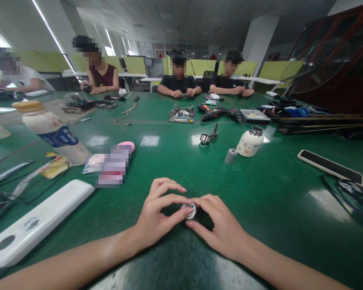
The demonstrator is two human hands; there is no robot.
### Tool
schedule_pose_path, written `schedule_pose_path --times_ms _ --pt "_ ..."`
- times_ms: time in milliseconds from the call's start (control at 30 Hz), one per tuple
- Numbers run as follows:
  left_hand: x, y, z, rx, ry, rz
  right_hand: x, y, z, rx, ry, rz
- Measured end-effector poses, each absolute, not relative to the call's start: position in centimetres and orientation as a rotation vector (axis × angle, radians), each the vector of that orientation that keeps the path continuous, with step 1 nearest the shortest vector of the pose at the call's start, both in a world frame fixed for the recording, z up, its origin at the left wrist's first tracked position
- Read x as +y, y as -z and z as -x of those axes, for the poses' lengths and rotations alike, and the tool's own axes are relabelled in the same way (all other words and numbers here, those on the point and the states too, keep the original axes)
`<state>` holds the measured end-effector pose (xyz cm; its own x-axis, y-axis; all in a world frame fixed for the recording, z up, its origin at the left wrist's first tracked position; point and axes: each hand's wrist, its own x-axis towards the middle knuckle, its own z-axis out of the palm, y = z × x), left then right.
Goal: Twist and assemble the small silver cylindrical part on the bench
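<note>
My left hand [157, 209] pinches a small round silver-grey part [190, 212] between thumb and index finger, its other fingers raised and spread. From the opposite side, my right hand [220, 223] grips the same part with thumb and index finger. Small dark openings show in the part's top; fingers hide some of its side. Beyond the hands stands a grey cylinder [230, 156], close to a white patterned bottle [250, 141] with an uncovered metal neck. A shiny metal cup-like piece with a ring [205, 139] and a dark tapered piece [214, 131] stand further back.
A white power strip-like bar [45, 219] lies left, near a milk bottle [53, 133] and a pink item [127, 146]. Farther back are a circuit board [182, 114] and power drills [219, 112]. A black-topped bar [329, 166] lies right. Several people sit across the green table [157, 161].
</note>
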<state>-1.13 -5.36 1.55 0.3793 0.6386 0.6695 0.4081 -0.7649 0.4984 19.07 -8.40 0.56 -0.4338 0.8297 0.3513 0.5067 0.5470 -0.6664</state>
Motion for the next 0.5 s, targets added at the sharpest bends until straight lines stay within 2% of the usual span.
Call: schedule_pose_path --times_ms 500 --pt "-5.98 -2.34 1.15 0.816 -1.275 -2.44 -8.37 -0.65 -19.13 -2.123 -0.641 1.067"
